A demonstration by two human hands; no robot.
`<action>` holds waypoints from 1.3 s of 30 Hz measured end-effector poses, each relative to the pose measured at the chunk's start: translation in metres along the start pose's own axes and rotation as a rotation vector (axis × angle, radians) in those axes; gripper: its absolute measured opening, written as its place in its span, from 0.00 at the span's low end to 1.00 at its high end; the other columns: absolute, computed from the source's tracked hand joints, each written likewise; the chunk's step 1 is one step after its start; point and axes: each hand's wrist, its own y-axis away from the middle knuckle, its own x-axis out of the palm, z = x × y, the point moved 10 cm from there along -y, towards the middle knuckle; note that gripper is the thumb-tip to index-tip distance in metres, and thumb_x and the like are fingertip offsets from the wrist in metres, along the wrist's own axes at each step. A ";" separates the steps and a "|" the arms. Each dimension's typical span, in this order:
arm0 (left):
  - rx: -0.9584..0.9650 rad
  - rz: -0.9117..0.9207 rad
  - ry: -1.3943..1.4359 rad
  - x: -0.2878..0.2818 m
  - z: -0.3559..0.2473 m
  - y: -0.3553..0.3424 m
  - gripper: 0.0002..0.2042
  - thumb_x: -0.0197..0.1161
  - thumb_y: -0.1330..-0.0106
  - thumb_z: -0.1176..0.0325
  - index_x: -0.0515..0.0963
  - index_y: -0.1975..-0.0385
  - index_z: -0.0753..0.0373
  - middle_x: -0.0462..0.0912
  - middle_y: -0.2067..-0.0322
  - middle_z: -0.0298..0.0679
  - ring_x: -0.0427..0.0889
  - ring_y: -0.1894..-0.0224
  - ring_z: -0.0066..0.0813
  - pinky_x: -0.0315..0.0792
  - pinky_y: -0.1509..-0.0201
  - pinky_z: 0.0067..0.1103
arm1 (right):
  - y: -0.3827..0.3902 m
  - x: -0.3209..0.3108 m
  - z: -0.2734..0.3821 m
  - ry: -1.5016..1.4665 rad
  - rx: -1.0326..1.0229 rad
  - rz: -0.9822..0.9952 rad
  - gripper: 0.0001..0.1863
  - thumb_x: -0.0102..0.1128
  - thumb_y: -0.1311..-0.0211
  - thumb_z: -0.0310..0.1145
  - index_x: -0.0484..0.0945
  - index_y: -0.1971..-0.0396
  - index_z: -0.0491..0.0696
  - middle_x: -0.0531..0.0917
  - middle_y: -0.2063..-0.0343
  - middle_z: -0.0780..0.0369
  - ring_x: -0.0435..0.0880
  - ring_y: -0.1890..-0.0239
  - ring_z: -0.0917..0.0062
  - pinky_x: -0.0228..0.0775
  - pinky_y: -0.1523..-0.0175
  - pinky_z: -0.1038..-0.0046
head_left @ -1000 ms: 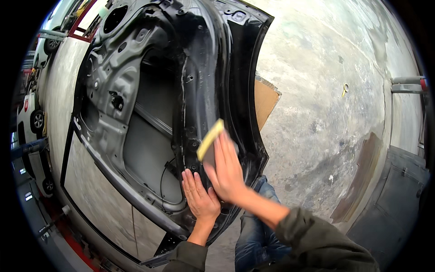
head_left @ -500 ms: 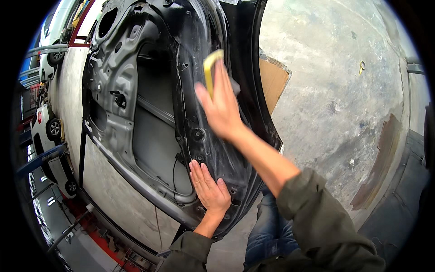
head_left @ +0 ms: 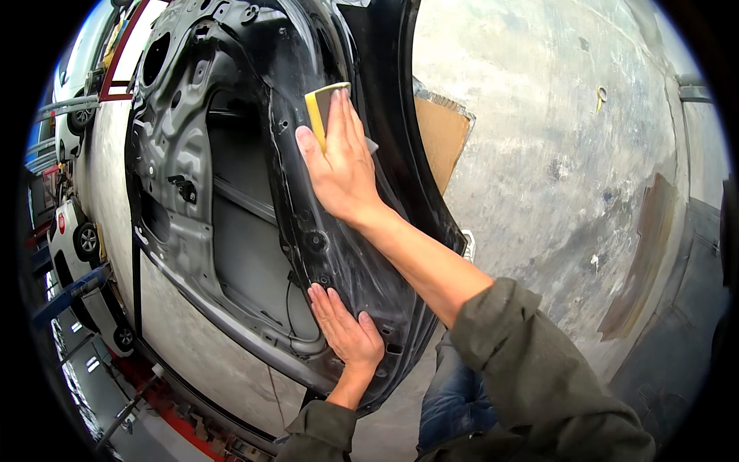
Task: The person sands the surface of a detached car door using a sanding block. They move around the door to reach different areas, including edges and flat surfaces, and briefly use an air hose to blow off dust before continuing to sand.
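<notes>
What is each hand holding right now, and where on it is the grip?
The right hand presses a yellow sanding block against the black car door, palm over its back, thumb on its yellow side. The left hand holds nothing, lying flat on the door.

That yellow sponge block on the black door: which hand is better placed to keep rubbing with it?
The right hand. It presses the yellow sponge block flat against the black car door. The left hand lies lower on the door's edge with open fingers, apparently bracing it.

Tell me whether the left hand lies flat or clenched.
Flat: the left hand rests with fingers spread on the black car door, holding nothing.
</notes>
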 end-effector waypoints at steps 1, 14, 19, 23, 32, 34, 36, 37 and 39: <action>-0.006 0.007 -0.006 -0.001 0.003 0.004 0.31 0.44 0.23 0.63 0.53 0.26 0.78 0.52 0.25 0.67 0.51 0.23 0.68 0.46 0.20 0.50 | 0.006 0.000 -0.001 0.002 -0.040 -0.019 0.40 0.51 0.23 0.46 0.54 0.28 0.28 0.60 0.27 0.37 0.56 0.23 0.48 0.46 0.19 0.58; 0.009 0.013 -0.063 0.003 0.005 0.006 0.31 0.41 0.21 0.62 0.51 0.26 0.78 0.50 0.24 0.67 0.49 0.22 0.67 0.46 0.20 0.49 | 0.093 -0.024 -0.013 0.110 -0.024 0.018 0.34 0.59 0.29 0.38 0.65 0.33 0.28 0.72 0.35 0.41 0.69 0.34 0.50 0.59 0.29 0.54; 0.021 -0.002 -0.053 0.002 0.004 0.006 0.30 0.41 0.21 0.62 0.52 0.25 0.77 0.50 0.24 0.67 0.50 0.22 0.67 0.46 0.20 0.49 | 0.055 -0.012 -0.010 -0.045 -0.144 0.046 0.37 0.57 0.27 0.42 0.61 0.30 0.29 0.67 0.31 0.42 0.62 0.28 0.50 0.56 0.26 0.56; 0.026 -0.031 -0.042 -0.002 0.004 0.005 0.31 0.44 0.22 0.62 0.52 0.26 0.77 0.52 0.25 0.68 0.51 0.23 0.69 0.47 0.21 0.51 | 0.213 -0.074 -0.024 0.117 -0.018 0.298 0.39 0.62 0.33 0.39 0.62 0.30 0.30 0.66 0.29 0.43 0.64 0.26 0.51 0.55 0.25 0.54; 0.035 -0.022 -0.030 0.002 0.001 0.002 0.31 0.43 0.21 0.60 0.53 0.26 0.77 0.52 0.25 0.67 0.51 0.23 0.69 0.47 0.20 0.51 | 0.127 -0.043 -0.005 0.055 -0.179 0.245 0.36 0.62 0.35 0.33 0.64 0.32 0.30 0.70 0.32 0.43 0.66 0.28 0.49 0.58 0.25 0.55; 0.018 -0.027 -0.046 0.000 0.003 0.005 0.31 0.43 0.21 0.60 0.53 0.26 0.77 0.52 0.25 0.67 0.51 0.23 0.68 0.47 0.20 0.51 | 0.164 -0.058 -0.006 0.039 -0.162 0.304 0.35 0.62 0.36 0.31 0.65 0.32 0.29 0.70 0.32 0.43 0.66 0.27 0.48 0.58 0.25 0.54; 0.017 -0.047 -0.038 -0.002 0.007 0.007 0.31 0.43 0.20 0.60 0.54 0.26 0.77 0.53 0.25 0.67 0.52 0.23 0.68 0.48 0.21 0.50 | 0.206 -0.080 -0.002 0.026 -0.117 0.393 0.35 0.61 0.37 0.30 0.66 0.33 0.28 0.71 0.32 0.43 0.67 0.28 0.48 0.57 0.25 0.53; 0.020 -0.049 -0.039 -0.002 0.005 0.004 0.31 0.43 0.20 0.59 0.54 0.26 0.77 0.53 0.25 0.67 0.52 0.23 0.68 0.48 0.21 0.51 | 0.212 -0.078 -0.005 0.019 -0.096 0.404 0.35 0.60 0.36 0.31 0.66 0.32 0.29 0.71 0.32 0.43 0.66 0.27 0.48 0.57 0.25 0.53; 0.026 -0.043 -0.048 -0.002 0.000 0.003 0.31 0.43 0.20 0.59 0.54 0.26 0.77 0.53 0.25 0.67 0.52 0.23 0.68 0.48 0.21 0.51 | 0.184 -0.068 -0.009 -0.006 -0.110 0.379 0.34 0.59 0.34 0.32 0.66 0.32 0.30 0.70 0.31 0.43 0.66 0.28 0.49 0.58 0.25 0.54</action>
